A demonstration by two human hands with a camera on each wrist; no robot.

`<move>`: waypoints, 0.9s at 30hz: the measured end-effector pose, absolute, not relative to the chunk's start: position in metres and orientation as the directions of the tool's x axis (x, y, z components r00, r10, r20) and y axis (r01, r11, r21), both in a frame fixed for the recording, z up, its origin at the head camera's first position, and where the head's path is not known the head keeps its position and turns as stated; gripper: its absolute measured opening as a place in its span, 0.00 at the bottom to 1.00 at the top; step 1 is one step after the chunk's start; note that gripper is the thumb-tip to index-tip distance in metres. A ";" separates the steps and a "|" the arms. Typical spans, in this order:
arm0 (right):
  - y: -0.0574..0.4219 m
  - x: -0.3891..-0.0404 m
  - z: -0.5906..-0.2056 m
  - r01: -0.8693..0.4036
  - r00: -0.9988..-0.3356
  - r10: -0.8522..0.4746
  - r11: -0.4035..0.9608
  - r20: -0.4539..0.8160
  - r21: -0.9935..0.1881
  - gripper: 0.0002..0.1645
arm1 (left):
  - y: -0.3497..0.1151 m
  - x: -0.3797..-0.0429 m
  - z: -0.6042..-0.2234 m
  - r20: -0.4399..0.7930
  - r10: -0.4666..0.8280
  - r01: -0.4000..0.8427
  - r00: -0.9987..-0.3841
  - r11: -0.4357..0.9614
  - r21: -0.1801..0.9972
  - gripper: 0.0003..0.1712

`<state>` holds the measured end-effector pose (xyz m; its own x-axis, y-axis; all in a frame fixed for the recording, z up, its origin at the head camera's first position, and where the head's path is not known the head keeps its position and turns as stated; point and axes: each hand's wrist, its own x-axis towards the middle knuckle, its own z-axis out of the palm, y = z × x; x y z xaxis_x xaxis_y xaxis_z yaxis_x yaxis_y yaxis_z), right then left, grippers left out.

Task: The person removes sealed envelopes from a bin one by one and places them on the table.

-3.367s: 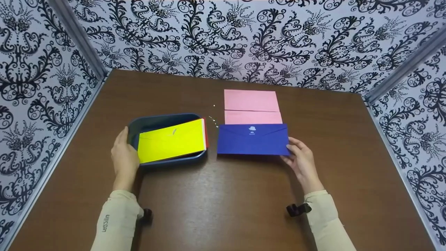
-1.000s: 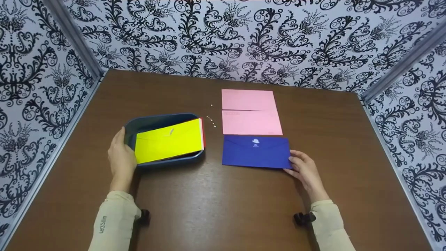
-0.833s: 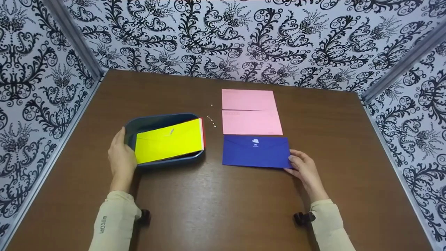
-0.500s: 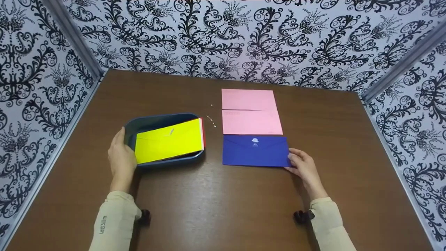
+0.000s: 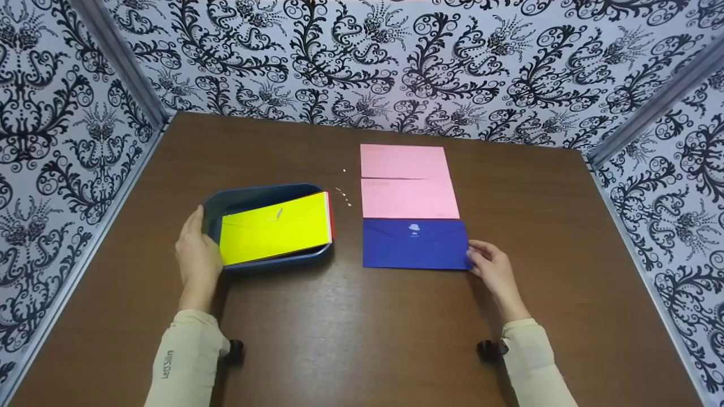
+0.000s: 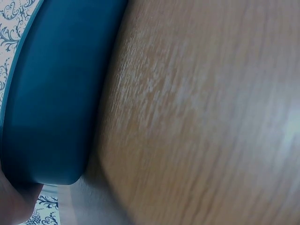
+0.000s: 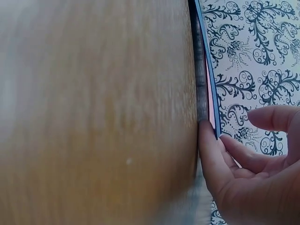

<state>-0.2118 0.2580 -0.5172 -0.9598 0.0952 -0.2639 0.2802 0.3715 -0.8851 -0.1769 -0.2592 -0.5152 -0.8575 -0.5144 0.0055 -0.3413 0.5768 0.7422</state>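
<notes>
In the head view, a dark blue envelope (image 5: 416, 254) with a white hat print lies on the table, its top edge against a pink envelope (image 5: 410, 199). My right hand (image 5: 493, 270) pinches its lower right corner; the right wrist view shows the envelope edge (image 7: 211, 75) slightly raised between thumb and a finger. A second pink envelope (image 5: 403, 161) lies behind the first. On the left, a dark blue tray (image 5: 249, 198) holds a yellow envelope (image 5: 277, 232) on top of red and white ones. My left hand (image 5: 198, 254) grips the tray's left end.
Small white specks (image 5: 345, 196) dot the brown table (image 5: 339, 339) between tray and envelopes. Patterned black-and-white walls (image 5: 362, 68) close off the back and both sides. A black wrist camera (image 5: 491, 350) sits at the right sleeve, another at the left.
The blue envelope has come toward me off the nearer pink envelope, then shifted slightly back until their edges meet. My right hand has lowered its corner. The left hand and tray stay put.
</notes>
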 end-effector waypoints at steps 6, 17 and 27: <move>0.259 -0.212 -0.516 0.272 -0.962 0.101 0.346 -0.253 -0.898 0.26 | -0.259 -0.177 -0.515 0.004 -0.513 -0.341 -0.858 0.577 0.742 0.35; 0.262 -0.211 -0.520 0.258 -0.966 0.108 0.280 -0.237 -0.925 0.26 | -0.259 -0.178 -0.515 -0.006 -0.514 -0.350 -0.858 0.575 0.740 0.35; 0.261 -0.211 -0.518 0.261 -0.964 0.124 0.239 -0.237 -0.935 0.25 | -0.257 -0.177 -0.515 0.017 -0.518 -0.344 -0.855 0.593 0.728 0.35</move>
<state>-0.2107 0.2614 -0.5179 -0.9635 0.1240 -0.2371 0.2609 0.2388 -0.9354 -0.1772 -0.2570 -0.5150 -0.8554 -0.5176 0.0174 -0.3441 0.5932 0.7278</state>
